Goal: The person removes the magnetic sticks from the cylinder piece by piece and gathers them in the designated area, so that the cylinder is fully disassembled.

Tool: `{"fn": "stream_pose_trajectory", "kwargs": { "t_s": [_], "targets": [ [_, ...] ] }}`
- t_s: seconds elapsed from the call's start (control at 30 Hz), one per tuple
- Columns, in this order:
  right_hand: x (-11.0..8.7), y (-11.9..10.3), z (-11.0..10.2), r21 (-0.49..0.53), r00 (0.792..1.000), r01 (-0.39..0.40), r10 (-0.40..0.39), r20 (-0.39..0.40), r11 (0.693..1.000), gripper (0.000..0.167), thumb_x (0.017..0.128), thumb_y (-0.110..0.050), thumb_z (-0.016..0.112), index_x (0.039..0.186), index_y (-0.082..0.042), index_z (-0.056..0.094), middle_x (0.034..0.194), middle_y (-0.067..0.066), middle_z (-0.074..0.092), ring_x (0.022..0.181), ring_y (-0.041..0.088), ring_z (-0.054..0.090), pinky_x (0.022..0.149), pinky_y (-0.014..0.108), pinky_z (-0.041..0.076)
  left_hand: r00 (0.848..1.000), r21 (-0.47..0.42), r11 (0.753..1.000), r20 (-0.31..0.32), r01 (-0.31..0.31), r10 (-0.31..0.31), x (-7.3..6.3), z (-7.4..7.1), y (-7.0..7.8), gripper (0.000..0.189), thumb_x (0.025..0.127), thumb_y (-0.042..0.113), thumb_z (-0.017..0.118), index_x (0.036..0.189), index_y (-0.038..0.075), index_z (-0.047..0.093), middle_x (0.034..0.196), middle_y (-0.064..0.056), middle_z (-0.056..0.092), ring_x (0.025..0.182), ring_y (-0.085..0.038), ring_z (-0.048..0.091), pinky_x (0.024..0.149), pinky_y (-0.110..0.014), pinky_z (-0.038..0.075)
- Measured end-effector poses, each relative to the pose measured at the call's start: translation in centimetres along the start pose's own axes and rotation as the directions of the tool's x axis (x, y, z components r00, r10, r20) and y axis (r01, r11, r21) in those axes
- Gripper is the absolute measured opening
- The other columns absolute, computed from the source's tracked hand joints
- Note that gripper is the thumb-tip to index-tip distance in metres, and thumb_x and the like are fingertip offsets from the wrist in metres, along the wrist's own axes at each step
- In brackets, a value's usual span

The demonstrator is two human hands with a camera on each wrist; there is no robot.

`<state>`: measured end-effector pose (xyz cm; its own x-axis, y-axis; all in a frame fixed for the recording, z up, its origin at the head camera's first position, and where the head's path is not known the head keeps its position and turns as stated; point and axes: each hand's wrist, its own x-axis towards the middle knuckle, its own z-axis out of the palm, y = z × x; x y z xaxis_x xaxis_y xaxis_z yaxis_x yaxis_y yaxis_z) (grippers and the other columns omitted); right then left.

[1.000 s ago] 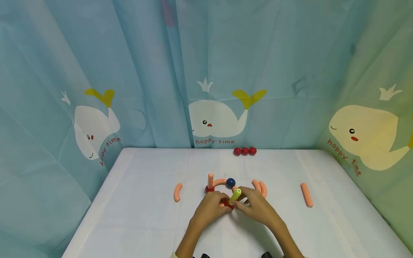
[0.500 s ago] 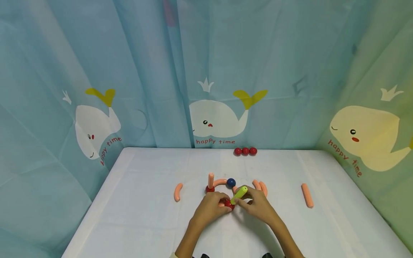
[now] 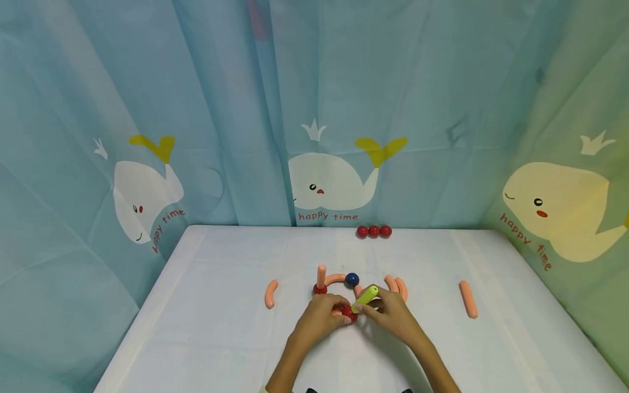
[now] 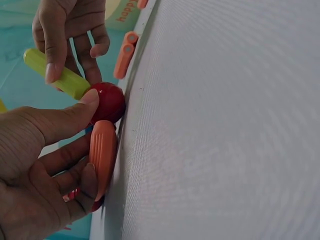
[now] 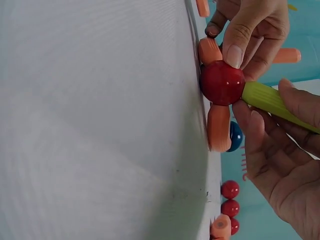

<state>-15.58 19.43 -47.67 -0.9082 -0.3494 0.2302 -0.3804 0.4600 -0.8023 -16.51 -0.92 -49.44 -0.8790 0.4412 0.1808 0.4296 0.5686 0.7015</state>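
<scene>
My left hand (image 3: 319, 317) holds a red ball (image 5: 222, 82) between thumb and fingers, low at the table. In my right hand (image 3: 391, 317) a yellow-green rod (image 3: 366, 296) is pinched, its lower end against that ball and its upper end leaning right. Curved orange pieces (image 4: 102, 160) join the ball on two sides, partly hidden by my fingers. Together with a blue ball (image 3: 351, 279) and another red ball (image 3: 319, 290), they form a ring on the table. An orange rod (image 3: 321, 275) stands upright on that second red ball.
Three red balls (image 3: 374, 231) sit in a row at the table's back edge. A loose curved orange piece (image 3: 270, 294) lies left of the ring, two more curved pieces (image 3: 401, 289) beside my right hand. Farther right is a straight orange rod (image 3: 468, 299). A whale-print curtain (image 3: 334, 82) hangs behind.
The top of the yellow-green rod has tilted to the right along with my right fingers, mostly in the first half second. My left hand has stayed on the red ball.
</scene>
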Motion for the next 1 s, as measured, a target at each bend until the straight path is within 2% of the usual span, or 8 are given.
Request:
{"fn": "stream_pose_trajectory", "kwargs": {
  "t_s": [0.33, 0.63, 0.87, 1.0],
  "targets": [
    [-0.17, -0.27, 0.12, 0.002, 1.0, -0.027, 0.027, 0.0, 1.0, 0.02, 0.089, -0.02, 0.072, 0.096, -0.004, 0.064, 0.087, 0.003, 0.069, 0.081, 0.015, 0.071, 0.069, 0.023, 0.057, 0.999, -0.042, 0.998, 0.018, 0.04, -0.039, 0.12, 0.1, -0.15, 0.024, 0.078, 0.018, 0.081, 0.101, 0.012, 0.075, 0.085, 0.007, 0.07, 0.071, 0.0, 0.053, 0.062, -0.015, 0.043],
    [-0.12, -0.24, 0.11, -0.003, 1.0, -0.016, 0.016, -0.004, 1.0, 0.018, 0.09, -0.019, 0.071, 0.096, -0.004, 0.063, 0.088, 0.004, 0.07, 0.083, 0.014, 0.071, 0.069, 0.021, 0.056, 0.999, -0.028, 0.998, 0.022, 0.05, -0.049, 0.22, 0.02, -0.04, 0.025, 0.079, 0.02, 0.081, 0.102, 0.013, 0.075, 0.087, 0.009, 0.069, 0.074, 0.001, 0.053, 0.067, -0.016, 0.045],
    [-0.23, -0.34, 0.19, -0.042, 1.0, 0.022, -0.022, -0.011, 0.999, 0.017, 0.091, -0.018, 0.069, 0.098, -0.003, 0.063, 0.09, 0.004, 0.071, 0.081, 0.014, 0.072, 0.067, 0.022, 0.056, 1.0, -0.017, 0.999, 0.01, 0.027, -0.027, 0.21, 0.11, -0.1, 0.024, 0.078, 0.019, 0.081, 0.101, 0.012, 0.075, 0.089, 0.006, 0.072, 0.072, 0.0, 0.053, 0.064, -0.014, 0.042],
    [-0.26, -0.24, 0.21, -0.018, 0.999, 0.039, -0.039, -0.002, 0.999, 0.018, 0.092, -0.018, 0.068, 0.099, -0.002, 0.062, 0.089, 0.005, 0.071, 0.076, 0.015, 0.071, 0.063, 0.024, 0.056, 1.0, -0.01, 1.0, 0.002, 0.019, -0.019, 0.18, 0.13, -0.06, 0.024, 0.078, 0.019, 0.081, 0.1, 0.012, 0.075, 0.089, 0.006, 0.072, 0.072, -0.001, 0.054, 0.064, -0.015, 0.043]
  ]
}}
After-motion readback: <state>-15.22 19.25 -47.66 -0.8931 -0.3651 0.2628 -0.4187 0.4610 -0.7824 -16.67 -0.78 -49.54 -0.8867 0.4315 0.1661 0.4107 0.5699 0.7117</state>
